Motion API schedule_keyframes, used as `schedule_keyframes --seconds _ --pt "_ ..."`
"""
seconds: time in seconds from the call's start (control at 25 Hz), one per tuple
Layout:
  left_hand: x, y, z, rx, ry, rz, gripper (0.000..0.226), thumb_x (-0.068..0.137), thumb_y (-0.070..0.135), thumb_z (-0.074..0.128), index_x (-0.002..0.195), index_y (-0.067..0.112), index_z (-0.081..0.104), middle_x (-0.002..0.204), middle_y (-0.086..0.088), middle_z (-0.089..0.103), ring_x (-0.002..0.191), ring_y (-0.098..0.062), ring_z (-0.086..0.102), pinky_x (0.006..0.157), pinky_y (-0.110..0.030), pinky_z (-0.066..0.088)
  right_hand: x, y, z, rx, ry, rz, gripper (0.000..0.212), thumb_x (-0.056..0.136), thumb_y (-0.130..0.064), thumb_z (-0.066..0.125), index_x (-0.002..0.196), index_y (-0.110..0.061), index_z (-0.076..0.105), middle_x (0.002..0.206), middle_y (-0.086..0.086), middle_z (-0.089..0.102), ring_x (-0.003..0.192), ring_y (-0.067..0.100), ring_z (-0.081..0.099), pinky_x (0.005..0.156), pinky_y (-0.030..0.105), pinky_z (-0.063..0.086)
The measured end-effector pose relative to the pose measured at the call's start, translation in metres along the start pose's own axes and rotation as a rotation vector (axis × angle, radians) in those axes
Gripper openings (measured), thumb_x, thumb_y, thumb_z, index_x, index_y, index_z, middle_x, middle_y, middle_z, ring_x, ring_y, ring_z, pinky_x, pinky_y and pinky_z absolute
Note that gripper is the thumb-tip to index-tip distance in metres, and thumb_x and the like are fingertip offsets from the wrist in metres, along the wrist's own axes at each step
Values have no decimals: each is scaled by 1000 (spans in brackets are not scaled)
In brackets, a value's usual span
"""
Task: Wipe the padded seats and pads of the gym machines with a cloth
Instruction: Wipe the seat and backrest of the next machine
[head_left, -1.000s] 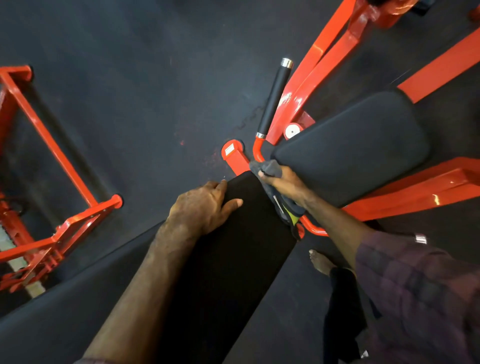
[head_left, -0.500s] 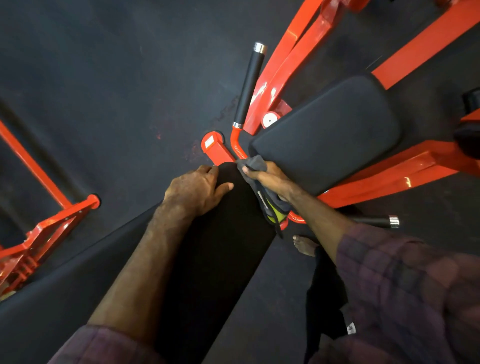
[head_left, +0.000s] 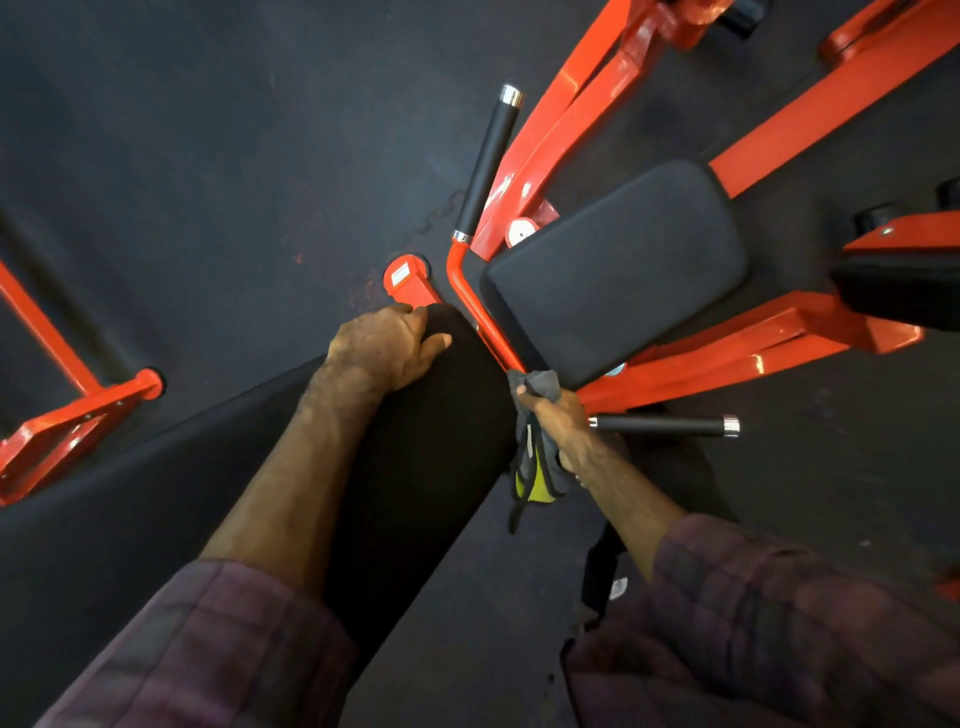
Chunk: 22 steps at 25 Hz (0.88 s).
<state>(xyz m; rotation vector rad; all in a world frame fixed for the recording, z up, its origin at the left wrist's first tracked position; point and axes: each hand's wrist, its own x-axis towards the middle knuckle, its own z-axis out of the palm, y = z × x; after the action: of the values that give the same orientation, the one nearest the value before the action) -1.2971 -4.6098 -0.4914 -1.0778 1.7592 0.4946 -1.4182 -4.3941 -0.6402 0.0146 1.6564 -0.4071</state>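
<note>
While our left hand (head_left: 387, 345) rests on the top end of the long black back pad (head_left: 431, 441), its fingers (head_left: 415, 314) curl over the pad's far edge and the thumb lies flat on the padding. Our right hand (head_left: 558, 421) grips a grey cloth (head_left: 535, 384) with a yellow patch, fingers wrapped round it, at the near corner of the black seat pad (head_left: 618, 270), in the gap between the two pads. Part of the cloth hangs below the hand. Red frame bars (head_left: 727, 348) run under the seat, and a black handle (head_left: 485, 166) stands beside it over the dark floor (head_left: 208, 156).
</note>
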Motion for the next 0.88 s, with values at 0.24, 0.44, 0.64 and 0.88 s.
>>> schedule_keyframes --seconds 0.24,0.44,0.64,0.88 --pt "-60 7 -2 62 127 -7 61 107 62 35 157 27 45 162 -1 44 147 -30 44 117 -51 36 -34 -5 -16 48 -108 73 12 88 -16 72 98 -12 67 89 11 70 77 22 69 68 34 58" --pt "-133 30 4 4 290 -36 55 106 57 43 148 24 54 156 -4 52 146 -27 47 125 -55 25 -85 -30 -58 -164 -199 -101 43 73 -29 89 107 -10 72 98 11 78 92 27 77 91 46 62" --pt "-235 65 41 -225 608 8 44 104 50 49 136 24 62 138 -7 65 129 -33 60 105 -47 48 -196 -65 -83 -521 -319 -491 52 65 -23 98 108 -12 72 101 7 78 94 22 76 88 37 62" --pt "-376 64 197 -706 748 154 48 100 50 56 142 27 66 132 2 73 117 -17 69 101 -33 54 -300 26 -41 -1230 -260 -977 55 66 -23 84 120 -20 69 113 -4 72 104 17 68 94 33 55"
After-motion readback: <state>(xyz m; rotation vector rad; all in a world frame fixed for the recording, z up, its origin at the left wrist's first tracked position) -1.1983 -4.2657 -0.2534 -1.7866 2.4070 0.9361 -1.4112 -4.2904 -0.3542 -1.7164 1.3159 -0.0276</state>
